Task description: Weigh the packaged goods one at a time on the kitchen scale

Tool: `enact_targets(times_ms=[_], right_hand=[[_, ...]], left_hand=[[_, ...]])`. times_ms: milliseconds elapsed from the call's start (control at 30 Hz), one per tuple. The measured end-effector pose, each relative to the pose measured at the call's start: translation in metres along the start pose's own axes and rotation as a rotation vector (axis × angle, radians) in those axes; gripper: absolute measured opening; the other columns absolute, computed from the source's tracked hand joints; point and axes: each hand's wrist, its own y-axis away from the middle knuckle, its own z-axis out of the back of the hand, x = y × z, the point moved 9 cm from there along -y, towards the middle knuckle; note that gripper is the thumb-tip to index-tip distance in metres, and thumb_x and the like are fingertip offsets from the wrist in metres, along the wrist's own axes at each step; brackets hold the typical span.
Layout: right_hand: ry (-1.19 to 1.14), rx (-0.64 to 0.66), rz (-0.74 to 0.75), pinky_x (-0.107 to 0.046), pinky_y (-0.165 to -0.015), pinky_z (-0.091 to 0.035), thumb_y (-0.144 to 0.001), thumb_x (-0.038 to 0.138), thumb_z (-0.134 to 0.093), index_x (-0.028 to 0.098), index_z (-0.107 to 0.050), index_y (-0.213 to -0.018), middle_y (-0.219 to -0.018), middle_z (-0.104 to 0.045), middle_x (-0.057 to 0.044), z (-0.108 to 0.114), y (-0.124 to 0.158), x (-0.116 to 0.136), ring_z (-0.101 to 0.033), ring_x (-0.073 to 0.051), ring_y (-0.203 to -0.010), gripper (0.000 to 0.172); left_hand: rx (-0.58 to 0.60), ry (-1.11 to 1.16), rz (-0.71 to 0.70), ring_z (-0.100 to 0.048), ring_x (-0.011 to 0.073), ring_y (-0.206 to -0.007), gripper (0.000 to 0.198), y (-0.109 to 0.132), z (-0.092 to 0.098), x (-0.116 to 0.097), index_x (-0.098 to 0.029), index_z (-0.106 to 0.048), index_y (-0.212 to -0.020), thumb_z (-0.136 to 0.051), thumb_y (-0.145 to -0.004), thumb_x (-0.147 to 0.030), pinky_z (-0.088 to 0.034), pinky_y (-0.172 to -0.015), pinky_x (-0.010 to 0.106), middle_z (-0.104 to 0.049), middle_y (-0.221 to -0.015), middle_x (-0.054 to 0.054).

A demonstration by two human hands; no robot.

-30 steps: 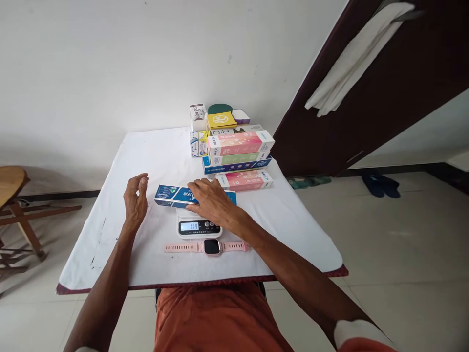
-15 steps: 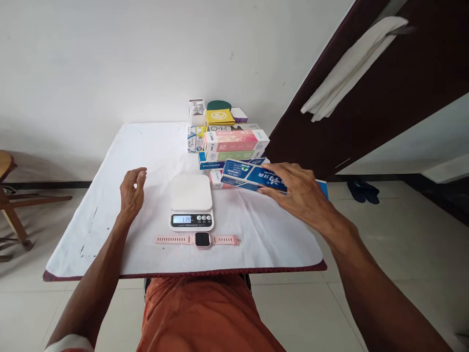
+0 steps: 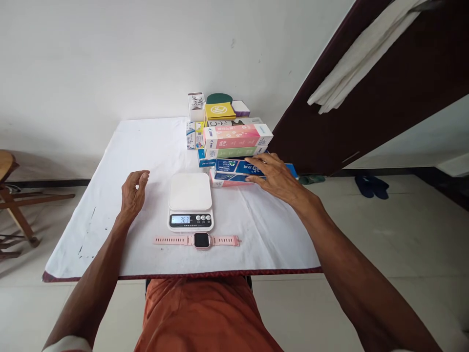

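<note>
My right hand (image 3: 276,178) grips a blue toothpaste box (image 3: 234,166), thumb on the near side and fingers over the top. That box lies on or right above a pink-and-white box (image 3: 229,182), in front of the stacked cartons. My left hand (image 3: 134,192) rests over the cloth left of the scale, holding nothing, its fingers loosely bent and a gap showing beside the thumb. Between the hands stands a white digital kitchen scale (image 3: 190,193) with a bare platform, its display reading about 363. Near the table's front edge a pink smartwatch (image 3: 201,240) is laid out flat.
Behind the scale stand a pink toothpaste box (image 3: 238,137), a green one (image 3: 238,152), a yellow box (image 3: 220,110) and a white carton (image 3: 196,105), close to the wall. A white cloth (image 3: 362,58) hangs at right. A wooden stool (image 3: 14,195) stands left.
My right hand has moved left and away from me with the blue toothpaste box, now above the pink-and-white box. The scale's reading has gone from about 114 to 363. My left hand has hardly moved.
</note>
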Motion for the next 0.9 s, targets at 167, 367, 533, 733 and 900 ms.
enact_targets(times_ms=[167,367,533,733,900], right_hand=[[0.129,-0.081,-0.054,-0.058,-0.101,-0.050,-0.098,0.028,-0.062,0.019,-0.069,-0.138,-0.139,-0.063,-0.019,0.003,0.003,0.013,-0.056,-0.038,-0.125,0.042],[0.148,-0.274,-0.147,-0.053,-0.098,-0.051,-0.100,0.026,-0.055,0.018,-0.065,-0.135,-0.133,-0.065,-0.019,0.012,0.026,0.032,-0.059,-0.036,-0.121,0.037],[-0.005,-0.328,-0.208,-0.038,-0.080,-0.050,-0.107,0.035,-0.046,0.024,-0.063,-0.085,-0.084,-0.067,-0.008,0.004,0.059,0.036,-0.062,-0.025,-0.085,0.030],[-0.143,-0.137,-0.186,-0.032,-0.067,-0.042,-0.104,0.033,-0.051,0.024,-0.053,-0.071,-0.074,-0.065,-0.005,-0.043,0.054,0.048,-0.059,-0.019,-0.072,0.034],[-0.068,-0.076,-0.206,-0.033,-0.068,-0.042,-0.103,0.029,-0.053,0.023,-0.058,-0.075,-0.078,-0.068,-0.007,-0.062,0.046,0.054,-0.062,-0.022,-0.077,0.030]], left_hand=[[0.016,-0.008,-0.010,-0.071,0.0244,-0.096,0.052,0.001,-0.002,-0.002,-0.022,-0.075,-0.109,-0.044,-0.105,-0.063,-0.056,-0.091,0.042,-0.076,-0.111,0.010],[0.052,-0.010,0.001,-0.072,0.0243,-0.096,0.051,0.000,-0.009,0.000,-0.023,-0.074,-0.107,-0.046,-0.103,-0.065,-0.057,-0.092,0.042,-0.076,-0.113,0.011],[0.099,-0.006,-0.113,-0.071,0.0249,-0.101,0.048,-0.019,-0.020,-0.036,-0.021,-0.073,-0.114,-0.052,-0.102,-0.062,-0.058,-0.090,0.042,-0.073,-0.115,0.012],[0.257,-0.105,-0.480,-0.060,0.0305,-0.124,0.064,-0.057,-0.078,-0.146,-0.021,-0.058,-0.143,-0.062,-0.097,-0.065,-0.051,-0.105,0.050,-0.063,-0.135,0.016],[0.361,-0.291,-0.600,-0.049,0.0392,-0.135,0.079,-0.081,-0.141,-0.194,-0.020,-0.047,-0.154,-0.058,-0.096,-0.073,-0.041,-0.109,0.058,-0.054,-0.148,0.021]])
